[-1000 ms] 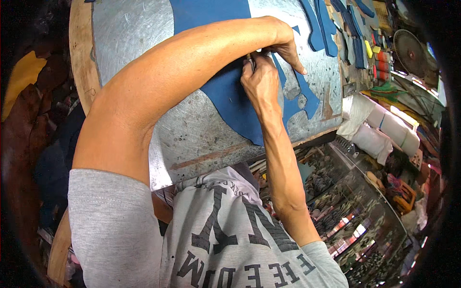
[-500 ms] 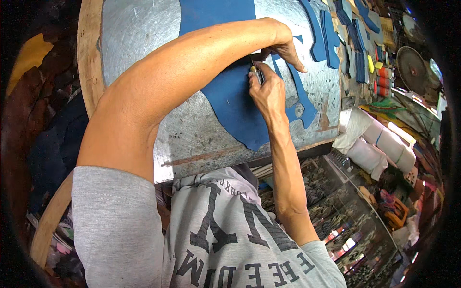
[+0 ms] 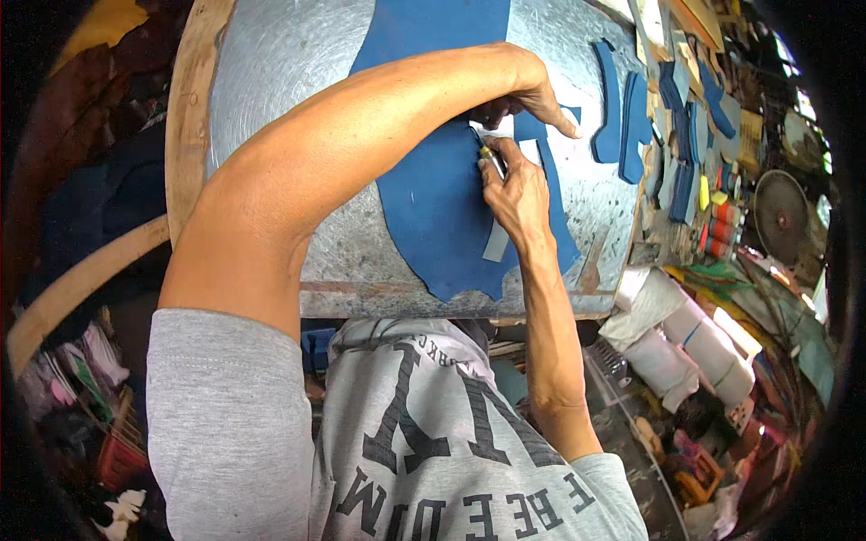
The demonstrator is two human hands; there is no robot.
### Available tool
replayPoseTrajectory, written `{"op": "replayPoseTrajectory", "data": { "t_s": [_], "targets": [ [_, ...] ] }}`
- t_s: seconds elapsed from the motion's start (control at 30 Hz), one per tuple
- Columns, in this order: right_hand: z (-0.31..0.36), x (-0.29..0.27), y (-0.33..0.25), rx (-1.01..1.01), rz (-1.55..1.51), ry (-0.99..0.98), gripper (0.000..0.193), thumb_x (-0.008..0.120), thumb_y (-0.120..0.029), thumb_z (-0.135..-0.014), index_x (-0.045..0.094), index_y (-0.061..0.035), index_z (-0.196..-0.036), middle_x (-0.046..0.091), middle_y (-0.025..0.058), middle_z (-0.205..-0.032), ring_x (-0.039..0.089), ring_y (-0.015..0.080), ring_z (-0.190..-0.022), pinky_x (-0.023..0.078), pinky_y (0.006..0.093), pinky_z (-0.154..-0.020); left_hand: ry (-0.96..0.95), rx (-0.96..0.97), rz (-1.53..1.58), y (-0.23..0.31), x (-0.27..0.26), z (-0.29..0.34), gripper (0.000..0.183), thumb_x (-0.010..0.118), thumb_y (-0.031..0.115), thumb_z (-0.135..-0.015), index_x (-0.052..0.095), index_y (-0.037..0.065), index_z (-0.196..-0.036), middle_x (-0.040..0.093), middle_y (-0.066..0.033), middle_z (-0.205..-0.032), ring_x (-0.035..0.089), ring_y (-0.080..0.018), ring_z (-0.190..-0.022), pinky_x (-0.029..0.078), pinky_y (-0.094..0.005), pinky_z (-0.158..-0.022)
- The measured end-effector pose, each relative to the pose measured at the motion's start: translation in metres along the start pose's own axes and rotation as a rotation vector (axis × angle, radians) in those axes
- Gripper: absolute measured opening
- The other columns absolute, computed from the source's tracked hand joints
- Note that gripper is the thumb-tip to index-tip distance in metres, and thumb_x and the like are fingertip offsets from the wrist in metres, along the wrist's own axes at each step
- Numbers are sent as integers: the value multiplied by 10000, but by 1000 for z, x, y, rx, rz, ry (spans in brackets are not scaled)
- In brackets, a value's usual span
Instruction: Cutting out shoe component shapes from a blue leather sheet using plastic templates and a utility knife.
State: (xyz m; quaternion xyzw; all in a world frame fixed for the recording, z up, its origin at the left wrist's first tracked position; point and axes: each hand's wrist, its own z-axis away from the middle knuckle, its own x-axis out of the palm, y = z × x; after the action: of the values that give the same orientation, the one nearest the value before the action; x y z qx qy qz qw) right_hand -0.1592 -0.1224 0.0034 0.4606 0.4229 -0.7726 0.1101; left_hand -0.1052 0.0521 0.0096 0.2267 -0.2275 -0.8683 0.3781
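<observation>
Right hand grips a tool, left hand with grip unclear, over scratched metal tabletop; fan at right.

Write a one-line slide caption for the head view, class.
Right hand holding a slim tool over a blue sheet on a scratched grey tabletop.

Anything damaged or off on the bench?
Mostly wear: the metal tabletop is scratched and dark-speckled, with a rusty-looking brown streak along its near edge. The blue sheet has an uneven near edge, maybe just its outline.
</observation>
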Motion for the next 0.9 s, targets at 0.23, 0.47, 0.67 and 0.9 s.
{"op": "replayPoseTrajectory", "data": {
  "t_s": [0.23, 0.47, 0.67, 0.9],
  "targets": [
    [-6, -13, 12, -188, 77, -20, 251, 618, -141, -885, 679, -57, -1113, 690, 190, -1072, 662, 381, -966, 513, 451, -847, 99, -39, 35, 1, 12, 0, 1243, 444, 959, -670, 344, 55, -1518, 500, -328, -1381, 570, -407, -1232, 429, -487, -1041],
    [-8, -24, 24, -206, 91, -104, 283, 632, -168, -892, 673, -62, -1151, 692, 180, -1066, 647, 373, -1005, 497, 432, -863, 186, -34, -43, 2, 22, 6, 1129, 352, 944, -732, 421, 109, -1489, 352, -209, -1544, 325, -364, -1439, 286, -478, -1147],
    [-9, -32, 36, -217, 166, -116, 233, 630, -152, -871, 702, -81, -1080, 686, 162, -1030, 661, 369, -941, 515, 458, -815, 235, -66, -23, 0, 29, 0, 1120, 346, 941, -738, 471, 90, -1455, 371, -230, -1527, 346, -382, -1425, 292, -509, -1139],
    [0, -40, 49, -193, 128, -86, 255, 635, -149, -867, 705, -88, -1104, 688, 151, -1037, 664, 360, -931, 515, 448, -814, 272, -110, -30, 4, 36, 12, 1108, 341, 935, -749, 503, 74, -1428, 406, -275, -1487, 384, -422, -1393, 330, -533, -1111]
  ]
}}
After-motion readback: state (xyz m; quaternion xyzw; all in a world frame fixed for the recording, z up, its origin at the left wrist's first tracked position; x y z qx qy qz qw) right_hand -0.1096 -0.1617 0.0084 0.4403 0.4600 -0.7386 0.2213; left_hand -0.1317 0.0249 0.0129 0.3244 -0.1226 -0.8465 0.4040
